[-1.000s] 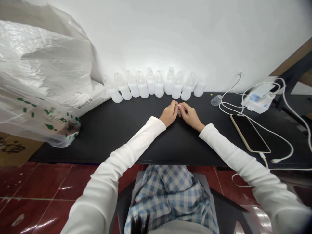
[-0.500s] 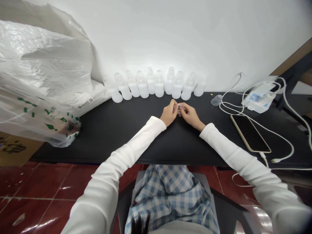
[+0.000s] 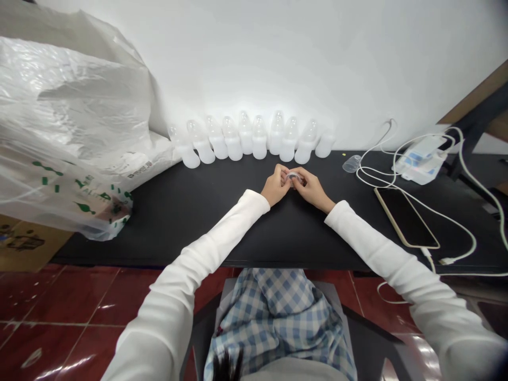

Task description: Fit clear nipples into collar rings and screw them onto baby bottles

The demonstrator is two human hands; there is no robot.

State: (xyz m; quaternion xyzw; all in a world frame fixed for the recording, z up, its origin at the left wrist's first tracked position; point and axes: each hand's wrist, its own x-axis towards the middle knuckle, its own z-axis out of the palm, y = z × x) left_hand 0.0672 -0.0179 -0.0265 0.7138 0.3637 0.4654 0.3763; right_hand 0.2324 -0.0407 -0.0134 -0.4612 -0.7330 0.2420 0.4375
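Note:
My left hand and my right hand meet over the black table, fingers closed around a small clear ring-shaped bottle part. Both thumbs press at its near side, and the fingers cover much of it. Behind them, white bottles with clear domed caps stand in an uneven row along the wall. The rightmost white bottle shows no clear dome. To the right of the hands, a loose clear cap lies on the tabletop.
A large white plastic bag and a translucent green-printed bag fill the left side. On the right lie a phone, white cables and a white-and-blue box-like item. A cardboard box sits at lower left.
The clear ring-shaped part has tilted slightly between my fingers, showing more of its upper face. Both hands stay in nearly the same place; the bottles have not moved.

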